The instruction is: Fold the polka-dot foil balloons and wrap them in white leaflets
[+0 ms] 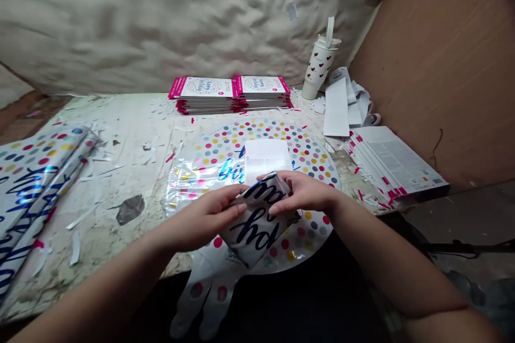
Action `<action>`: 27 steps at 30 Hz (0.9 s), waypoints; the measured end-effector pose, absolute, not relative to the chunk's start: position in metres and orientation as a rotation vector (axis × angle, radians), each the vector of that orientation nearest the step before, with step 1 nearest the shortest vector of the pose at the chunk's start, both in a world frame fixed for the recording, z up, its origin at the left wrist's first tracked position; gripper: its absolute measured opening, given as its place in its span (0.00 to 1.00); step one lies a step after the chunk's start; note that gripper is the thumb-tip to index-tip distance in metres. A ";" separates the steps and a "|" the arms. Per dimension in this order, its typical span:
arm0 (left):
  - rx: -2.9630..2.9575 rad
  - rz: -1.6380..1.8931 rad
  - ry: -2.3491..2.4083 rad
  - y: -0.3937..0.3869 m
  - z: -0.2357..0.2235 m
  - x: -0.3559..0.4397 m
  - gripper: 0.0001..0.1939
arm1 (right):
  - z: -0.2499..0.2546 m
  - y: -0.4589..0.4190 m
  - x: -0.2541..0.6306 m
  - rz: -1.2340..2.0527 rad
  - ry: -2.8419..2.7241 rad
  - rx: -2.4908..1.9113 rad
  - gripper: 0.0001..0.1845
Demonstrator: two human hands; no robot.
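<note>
Between my two hands is a folded foil balloon, silvery white with dark blue script lettering. My left hand grips its left side, thumb on top. On the right edge my right hand holds it too, thumb pressed on the face. Beneath lies a flat round foil balloon with coloured dots and blue lettering, its tails hanging over the table's front edge. A white paper slip rests on the round balloon, just beyond my hands.
Two stacks of pink-edged printed packs stand at the back. A white tumbler with hearts is behind right, near white label strips. Flat cards lie right; more folded balloons lie left. Paper scraps litter the worn table.
</note>
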State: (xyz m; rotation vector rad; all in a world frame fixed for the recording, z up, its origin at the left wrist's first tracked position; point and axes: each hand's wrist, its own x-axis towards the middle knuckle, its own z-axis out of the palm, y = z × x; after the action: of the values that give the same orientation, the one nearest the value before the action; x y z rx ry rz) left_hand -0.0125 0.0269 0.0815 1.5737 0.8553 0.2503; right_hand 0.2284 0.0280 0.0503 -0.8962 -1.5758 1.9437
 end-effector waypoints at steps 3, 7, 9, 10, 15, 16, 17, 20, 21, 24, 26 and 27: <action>1.520 0.204 0.769 0.039 0.076 -0.008 0.20 | 0.042 0.032 0.231 2.109 -1.612 -0.914 0.23; 1.895 0.481 1.106 0.037 0.065 0.012 0.19 | 0.024 0.048 0.265 1.811 -1.417 -1.240 0.17; 2.156 0.531 1.260 0.029 0.052 0.033 0.19 | 0.017 0.061 0.289 1.481 -1.162 -1.520 0.14; 2.276 0.453 1.262 0.024 0.044 0.044 0.20 | 0.015 0.068 0.299 1.346 -1.057 -1.606 0.13; 2.561 -0.123 0.891 0.007 0.018 0.051 0.35 | 0.017 0.079 0.324 1.248 -0.915 -1.566 0.13; 2.555 -0.154 0.776 0.006 0.020 0.039 0.34 | 0.018 0.077 0.325 1.283 -0.884 -1.525 0.13; 2.531 -0.158 0.662 0.006 0.024 0.024 0.30 | 0.018 0.074 0.324 1.335 -0.855 -1.484 0.13; 2.409 -0.149 0.510 0.009 0.049 -0.016 0.19 | 0.015 0.067 0.317 1.500 -0.843 -1.464 0.13; 2.372 -0.169 0.506 0.012 0.058 -0.022 0.16 | 0.012 0.065 0.312 1.520 -0.858 -1.498 0.13; 2.384 -0.176 0.616 0.028 0.068 -0.011 0.14 | 0.003 0.064 0.299 1.474 -0.880 -1.596 0.15; 2.533 -0.049 0.768 0.044 0.058 0.014 0.14 | -0.002 0.064 0.294 1.457 -0.877 -1.591 0.16; 2.631 0.039 0.838 0.052 0.050 0.027 0.14 | -0.005 0.064 0.293 1.452 -0.883 -1.579 0.17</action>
State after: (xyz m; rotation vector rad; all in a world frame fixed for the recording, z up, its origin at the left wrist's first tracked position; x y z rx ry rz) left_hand 0.0266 0.0516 0.0503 2.6307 0.8376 0.0388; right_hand 0.2933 0.0642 -0.0048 -1.5794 -0.8830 1.4522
